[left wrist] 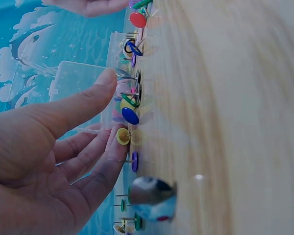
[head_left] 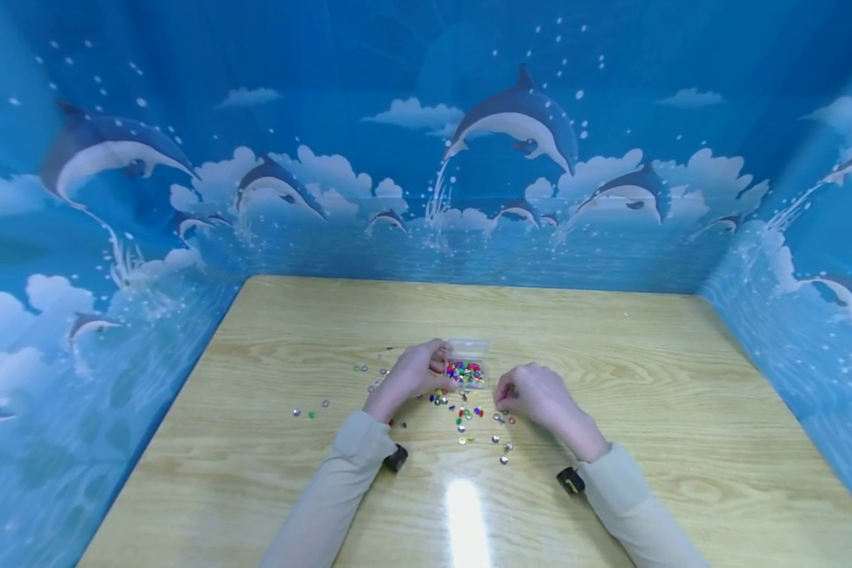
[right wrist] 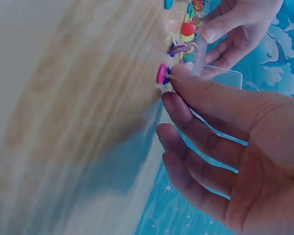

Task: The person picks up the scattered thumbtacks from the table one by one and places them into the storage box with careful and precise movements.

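Note:
My left hand (head_left: 415,371) holds the left side of a small clear plastic box (left wrist: 81,78), its thumb along the near wall. The box stands with its hinged lid (head_left: 468,345) raised at the back, and colourful thumbtacks (head_left: 465,371) fill it. To the right of the box, my right hand (head_left: 536,394) is down at the tabletop, thumb and index fingertips close together. A pink thumbtack (right wrist: 161,73) sits right at those fingertips; I cannot tell whether they pinch a tack. A blue thumbtack (left wrist: 130,115) and a yellow thumbtack (left wrist: 122,136) lie near my left fingers.
Loose tacks scatter over the wooden table (head_left: 646,379) in front of the box. Silver tacks (head_left: 504,460) lie nearer me, and a green tack (head_left: 312,415) is off to the left. A blue dolphin-print curtain (head_left: 426,158) encloses the table's back and sides.

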### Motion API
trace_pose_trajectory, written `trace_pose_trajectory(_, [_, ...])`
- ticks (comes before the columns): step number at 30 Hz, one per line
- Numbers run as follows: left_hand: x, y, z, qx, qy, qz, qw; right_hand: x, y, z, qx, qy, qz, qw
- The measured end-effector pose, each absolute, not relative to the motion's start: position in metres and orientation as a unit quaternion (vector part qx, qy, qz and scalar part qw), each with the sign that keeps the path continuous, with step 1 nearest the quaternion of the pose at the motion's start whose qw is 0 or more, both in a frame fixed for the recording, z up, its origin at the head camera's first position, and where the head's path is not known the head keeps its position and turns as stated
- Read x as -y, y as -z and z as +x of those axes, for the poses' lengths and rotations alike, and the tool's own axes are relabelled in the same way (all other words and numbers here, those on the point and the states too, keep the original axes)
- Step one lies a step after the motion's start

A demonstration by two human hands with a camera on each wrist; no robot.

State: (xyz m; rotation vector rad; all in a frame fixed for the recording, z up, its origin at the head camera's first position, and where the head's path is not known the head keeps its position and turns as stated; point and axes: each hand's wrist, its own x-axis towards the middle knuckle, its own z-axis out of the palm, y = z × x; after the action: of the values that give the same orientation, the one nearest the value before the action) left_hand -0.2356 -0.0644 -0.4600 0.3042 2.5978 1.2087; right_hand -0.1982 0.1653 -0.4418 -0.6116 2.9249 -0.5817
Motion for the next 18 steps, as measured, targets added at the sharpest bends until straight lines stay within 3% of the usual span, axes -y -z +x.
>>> trace_pose_trajectory(18, [0.065,0.46,-0.235,-0.893,-0.417,0.102,0.132,-0.153,0.436,-0.211,-0.954,0.219,-0.201,-0.041])
